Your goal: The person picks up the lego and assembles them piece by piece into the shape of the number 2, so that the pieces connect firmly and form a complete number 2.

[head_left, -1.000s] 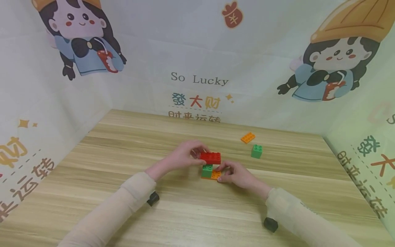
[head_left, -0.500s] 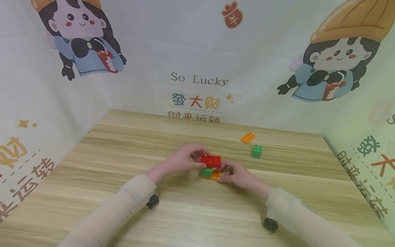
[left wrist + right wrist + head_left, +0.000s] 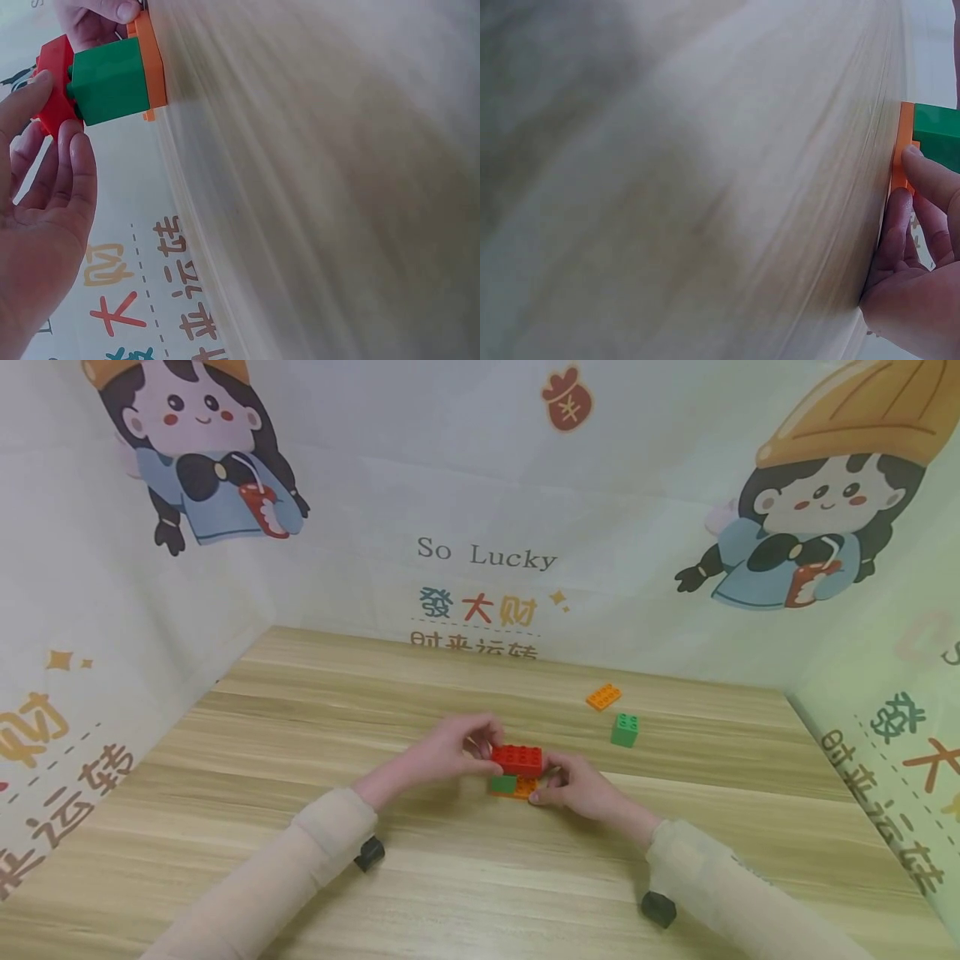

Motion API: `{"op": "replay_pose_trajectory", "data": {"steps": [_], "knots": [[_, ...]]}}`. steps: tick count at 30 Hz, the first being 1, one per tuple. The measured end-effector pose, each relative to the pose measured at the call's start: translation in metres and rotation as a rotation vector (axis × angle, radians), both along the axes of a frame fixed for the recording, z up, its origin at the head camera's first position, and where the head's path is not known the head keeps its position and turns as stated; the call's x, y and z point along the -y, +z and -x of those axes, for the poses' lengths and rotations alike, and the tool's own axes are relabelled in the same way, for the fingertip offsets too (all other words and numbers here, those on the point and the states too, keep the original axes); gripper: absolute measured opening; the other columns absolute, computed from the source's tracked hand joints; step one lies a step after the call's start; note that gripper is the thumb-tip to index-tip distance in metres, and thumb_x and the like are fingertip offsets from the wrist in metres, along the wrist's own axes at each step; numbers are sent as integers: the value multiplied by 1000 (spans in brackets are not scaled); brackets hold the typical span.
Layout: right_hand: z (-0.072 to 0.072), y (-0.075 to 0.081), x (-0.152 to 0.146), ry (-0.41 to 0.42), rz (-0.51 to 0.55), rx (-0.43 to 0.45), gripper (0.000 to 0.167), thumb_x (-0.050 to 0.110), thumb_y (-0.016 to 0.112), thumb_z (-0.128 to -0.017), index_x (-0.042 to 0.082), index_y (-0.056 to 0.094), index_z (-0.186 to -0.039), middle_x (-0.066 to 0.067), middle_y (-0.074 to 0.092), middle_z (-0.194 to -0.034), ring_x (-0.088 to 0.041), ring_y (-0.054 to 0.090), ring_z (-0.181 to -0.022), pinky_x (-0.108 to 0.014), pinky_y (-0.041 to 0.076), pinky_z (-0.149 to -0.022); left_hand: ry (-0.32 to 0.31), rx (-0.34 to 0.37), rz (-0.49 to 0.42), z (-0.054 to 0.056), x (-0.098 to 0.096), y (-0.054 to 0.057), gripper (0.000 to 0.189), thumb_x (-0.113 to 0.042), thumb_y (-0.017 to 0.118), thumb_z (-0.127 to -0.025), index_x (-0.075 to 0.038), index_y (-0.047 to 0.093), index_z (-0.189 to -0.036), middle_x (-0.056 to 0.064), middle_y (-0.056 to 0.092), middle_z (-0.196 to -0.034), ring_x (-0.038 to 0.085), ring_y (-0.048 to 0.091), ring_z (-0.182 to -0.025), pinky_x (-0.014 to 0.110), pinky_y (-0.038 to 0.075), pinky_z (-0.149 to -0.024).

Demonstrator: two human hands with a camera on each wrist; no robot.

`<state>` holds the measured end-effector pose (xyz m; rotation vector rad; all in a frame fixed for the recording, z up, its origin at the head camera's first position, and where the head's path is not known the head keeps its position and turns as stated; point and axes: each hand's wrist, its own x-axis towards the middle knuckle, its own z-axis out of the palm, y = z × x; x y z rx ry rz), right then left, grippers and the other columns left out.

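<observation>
My left hand (image 3: pixel 459 748) pinches a red toy building brick (image 3: pixel 519 760) between thumb and fingers. In the left wrist view, the red brick (image 3: pixel 57 86) lies right at the studs of a green brick (image 3: pixel 112 81). That green brick stands on one end of a flat orange plate brick (image 3: pixel 153 61). My right hand (image 3: pixel 577 785) grips the other end of the orange plate (image 3: pixel 525 788), low at the table. In the right wrist view, its thumb presses the orange plate (image 3: pixel 904 150) beside the green brick (image 3: pixel 937 135).
Behind the right hand, a second green brick (image 3: pixel 625 730) stands on the wooden table (image 3: pixel 315 693). Farther back lies another flat orange plate brick (image 3: pixel 603 697). A printed cloth (image 3: pixel 360 502) hangs behind the table and along its sides.
My left hand has lowered the red brick and brought it slightly to the right, over the green brick, hiding its studs in the head view. My right hand stays on the orange plate.
</observation>
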<state>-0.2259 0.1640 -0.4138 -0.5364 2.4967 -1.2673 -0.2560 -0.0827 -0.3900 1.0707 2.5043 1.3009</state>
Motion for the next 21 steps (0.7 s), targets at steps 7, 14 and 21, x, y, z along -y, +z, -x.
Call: {"op": "replay_pose_trajectory", "data": {"steps": [7,14,21], "knots": [[1,-3,0,-12,-9,0,35,14,76,-86,6,64,-118,-5,61,-92,-13,49,-71,-19,40,-61,-23,14,-12,-1,4,1,27,-3,76,-81,-8,61,-103,8,68,-101,12,65,-88,21,57,-83],[1,-4,-1,-12,-13,-7,37,13,76,-85,7,64,-120,-4,61,-89,-15,49,-70,-20,40,-59,-30,12,13,-2,5,3,26,-4,74,-84,-9,62,-106,7,69,-106,13,66,-93,20,57,-87],[1,-3,1,-23,-28,-6,39,13,76,-85,8,64,-122,-3,62,-91,-13,49,-70,-19,41,-60,-27,8,29,-3,5,5,22,-5,72,-86,-10,63,-106,6,70,-106,13,67,-94,21,57,-87]]}}
